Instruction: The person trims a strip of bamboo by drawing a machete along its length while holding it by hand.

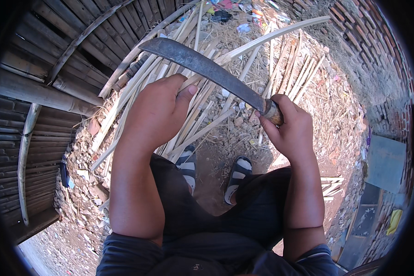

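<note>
My right hand (293,126) is wrapped round the wooden handle of a machete (209,69). Its long dark blade reaches up and to the left, past my left hand, and widens to a curved tip. My left hand (157,110) is closed on a pale split bamboo strip (280,33), its thumb lying along the near end. From there the strip passes beneath the blade and slants toward the upper right. The blade crosses over the strip; whether they touch I cannot tell.
Many bamboo strips (188,131) lie in a heap past my sandalled feet, with more strips (303,76) to the right. Shavings, stones and litter cover the ground. A bamboo wall (37,147) stands at left, a brick wall (372,34) at right, beside a grey panel (385,162).
</note>
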### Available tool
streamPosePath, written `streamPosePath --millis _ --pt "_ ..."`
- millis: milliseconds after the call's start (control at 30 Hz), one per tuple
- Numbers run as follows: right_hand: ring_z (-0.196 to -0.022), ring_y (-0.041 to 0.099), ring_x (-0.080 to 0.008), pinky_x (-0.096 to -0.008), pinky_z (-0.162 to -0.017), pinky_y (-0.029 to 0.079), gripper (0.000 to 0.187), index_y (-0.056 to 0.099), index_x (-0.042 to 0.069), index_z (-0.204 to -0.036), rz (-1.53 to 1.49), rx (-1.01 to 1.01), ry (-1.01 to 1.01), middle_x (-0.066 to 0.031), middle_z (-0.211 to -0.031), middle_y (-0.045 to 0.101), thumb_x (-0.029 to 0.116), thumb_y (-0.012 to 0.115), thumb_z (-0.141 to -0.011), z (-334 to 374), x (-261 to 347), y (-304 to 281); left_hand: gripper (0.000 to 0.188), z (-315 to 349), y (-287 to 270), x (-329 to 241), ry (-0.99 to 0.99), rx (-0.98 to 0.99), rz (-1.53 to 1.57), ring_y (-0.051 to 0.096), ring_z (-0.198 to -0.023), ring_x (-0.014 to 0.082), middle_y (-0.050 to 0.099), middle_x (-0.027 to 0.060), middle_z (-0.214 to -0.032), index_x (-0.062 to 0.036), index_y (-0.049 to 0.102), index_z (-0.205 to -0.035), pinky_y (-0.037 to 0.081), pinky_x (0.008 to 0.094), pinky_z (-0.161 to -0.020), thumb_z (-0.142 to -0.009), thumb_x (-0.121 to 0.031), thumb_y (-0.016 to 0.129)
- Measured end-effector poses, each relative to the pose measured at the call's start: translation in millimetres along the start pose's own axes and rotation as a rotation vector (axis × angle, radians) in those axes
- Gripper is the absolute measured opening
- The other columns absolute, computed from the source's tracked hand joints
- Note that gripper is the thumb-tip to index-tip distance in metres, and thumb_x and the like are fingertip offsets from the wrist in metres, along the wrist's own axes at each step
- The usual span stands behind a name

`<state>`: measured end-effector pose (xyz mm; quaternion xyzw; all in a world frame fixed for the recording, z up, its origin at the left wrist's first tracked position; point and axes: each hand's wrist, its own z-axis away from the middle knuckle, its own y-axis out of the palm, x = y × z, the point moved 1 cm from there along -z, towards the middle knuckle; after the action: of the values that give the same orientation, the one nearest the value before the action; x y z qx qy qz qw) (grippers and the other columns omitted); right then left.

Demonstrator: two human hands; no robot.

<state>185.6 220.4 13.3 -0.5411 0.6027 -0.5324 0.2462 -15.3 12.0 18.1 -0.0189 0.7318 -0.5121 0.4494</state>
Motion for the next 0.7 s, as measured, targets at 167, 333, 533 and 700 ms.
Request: streamPosePath --millis 167,333,533,700 --pt "-0.076 0.073 -0.0355 -0.0452 -0.065 0.056 0.043 0.065 0.012 -0.114 -0.04 0.002 -0.025 -0.0118 -0.085 0.072 0.024 0.086 -0.078 2.4 2.8 4.0 0.038 -0.5 4.5 4.3 0.019 0.03 0.088 0.062 -0.079 0.0301 0.065 0.0203 -0.083 0.0035 0.068 -0.108 0.051 0.042 -0.079 -0.109 -0.034 0.063" --pt "-0.078 0.073 -0.036 -0.0453 -0.066 0.056 0.043 0.066 0.012 -0.113 0.005 -0.043 -0.059 -0.0129 -0.086 0.071 0.022 0.087 -0.077 -2.4 -4.8 0.6 0.041 0.1 -0.1 6.3 -0.036 0.183 0.165 0.054 -0.08 0.0211 0.064 0.0122 -0.083 0.0023 0.068 -0.106 0.048 0.0376 -0.08 -0.11 -0.038 0.061" --pt "-0.079 0.073 -0.0356 -0.0452 -0.067 0.056 0.044 0.067 0.011 -0.112 -0.055 -0.05 0.041 -0.0115 -0.087 0.072 0.02 0.088 -0.075 -1.0 -6.5 3.4 0.042 -1.8 -0.6 8.4 -0.055 0.261 0.238 0.055 -0.085 0.0147 0.067 0.0076 -0.087 0.0022 0.069 -0.107 0.049 0.0349 -0.081 -0.112 -0.039 0.06" --pt "-0.079 0.073 -0.0352 -0.0448 -0.067 0.056 0.045 0.067 0.011 -0.113 0.03 -0.042 -0.129 -0.0109 -0.089 0.072 0.019 0.089 -0.074 -4.1 0.6 -0.2 0.041 3.2 13.1 18.3 0.094 0.123 0.404 0.056 -0.088 0.0137 0.065 0.0054 -0.087 0.0001 0.07 -0.109 0.049 0.0332 -0.083 -0.111 -0.04 0.06"
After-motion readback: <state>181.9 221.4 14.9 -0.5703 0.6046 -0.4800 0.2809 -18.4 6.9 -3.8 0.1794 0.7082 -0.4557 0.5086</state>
